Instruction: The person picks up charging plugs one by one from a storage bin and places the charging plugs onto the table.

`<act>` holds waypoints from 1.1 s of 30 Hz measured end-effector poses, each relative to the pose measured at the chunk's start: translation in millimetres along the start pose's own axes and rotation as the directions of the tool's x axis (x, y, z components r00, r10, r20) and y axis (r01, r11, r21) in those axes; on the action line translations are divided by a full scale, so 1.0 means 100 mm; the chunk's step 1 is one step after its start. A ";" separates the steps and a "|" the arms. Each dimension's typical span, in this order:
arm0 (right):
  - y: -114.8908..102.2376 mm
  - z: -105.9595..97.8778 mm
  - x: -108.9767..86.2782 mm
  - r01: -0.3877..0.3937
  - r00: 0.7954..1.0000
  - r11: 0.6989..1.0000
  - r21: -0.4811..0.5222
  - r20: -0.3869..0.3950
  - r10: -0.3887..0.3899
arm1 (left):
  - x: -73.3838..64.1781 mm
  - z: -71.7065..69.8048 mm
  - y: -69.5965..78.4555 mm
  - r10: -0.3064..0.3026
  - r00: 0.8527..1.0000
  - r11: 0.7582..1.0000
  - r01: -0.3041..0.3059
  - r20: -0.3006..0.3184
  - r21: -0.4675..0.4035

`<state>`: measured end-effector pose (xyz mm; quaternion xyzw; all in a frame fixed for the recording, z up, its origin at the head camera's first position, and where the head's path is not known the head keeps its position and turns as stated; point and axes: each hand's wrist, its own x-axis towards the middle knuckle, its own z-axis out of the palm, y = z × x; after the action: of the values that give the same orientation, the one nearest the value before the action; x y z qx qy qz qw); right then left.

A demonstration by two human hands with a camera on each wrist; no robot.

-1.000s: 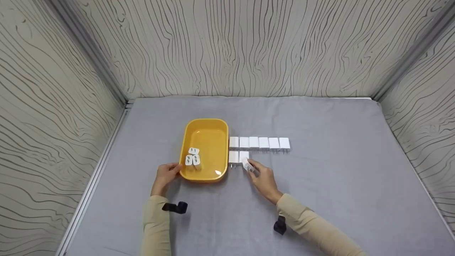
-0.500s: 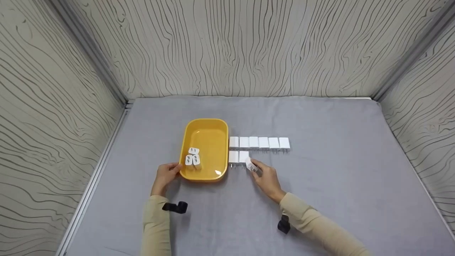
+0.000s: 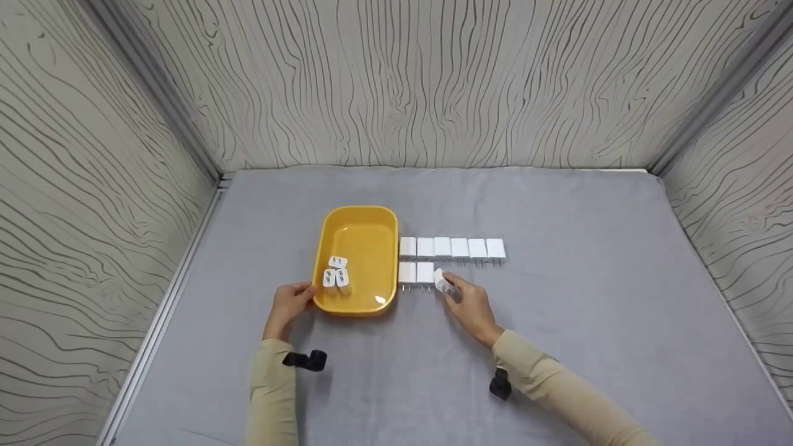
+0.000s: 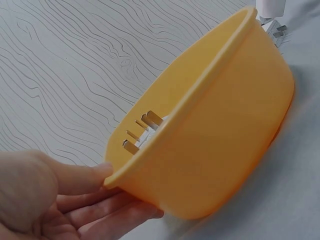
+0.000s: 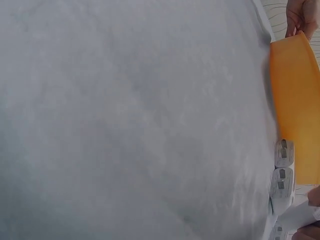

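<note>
My left hand (image 3: 290, 306) grips the near left corner of a yellow plastic tub (image 3: 373, 248). In the left wrist view its thumb (image 4: 82, 179) lies over the rim and the fingers curl below. Inside the tub stand 3 white plug chargers (image 3: 342, 282) with their prongs up. My right hand (image 3: 476, 313) pinches another white plug charger (image 3: 440, 281), tilted, just right of a front row of 2 chargers (image 3: 425, 272). At the right wrist view's lower right edge, only some fingertips (image 5: 314, 196) show around that charger (image 5: 295, 216).
A back row of several white chargers (image 3: 459, 247) runs rightward from the tub's side, prongs facing me. Grey cloth (image 3: 576, 297) covers the table. Wood-grain panels (image 3: 396, 87) stand behind and at both sides, with metal rails (image 3: 155, 93) at the corners.
My right hand has moved a little to the right with the pinched charger, from over the front row's second charger to beside it. The left hand and the tub have stayed put.
</note>
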<state>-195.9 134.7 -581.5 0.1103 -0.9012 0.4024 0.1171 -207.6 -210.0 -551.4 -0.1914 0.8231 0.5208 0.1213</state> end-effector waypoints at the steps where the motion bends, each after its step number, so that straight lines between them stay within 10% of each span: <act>1: 0.01 -0.01 0.00 -0.001 1.000 1.000 -0.006 0.000 0.001 | 0.00 0.00 0.00 0.003 1.000 1.000 -0.003 0.002 0.001; 8: 0.05 -0.02 0.02 -0.024 0.999 0.999 -0.046 0.031 0.026 | 0.00 -0.01 -0.01 0.087 0.996 0.996 -0.087 -0.006 0.036; 33: 0.18 0.05 0.17 0.220 0.976 0.947 -0.234 0.055 -0.213 | 0.00 -0.01 0.00 0.039 0.999 0.999 -0.039 -0.001 0.020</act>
<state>-217.7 141.0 -592.2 0.1994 -0.9271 0.2743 0.1599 -207.5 -211.0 -551.3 -0.1744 0.8318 0.5148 0.1125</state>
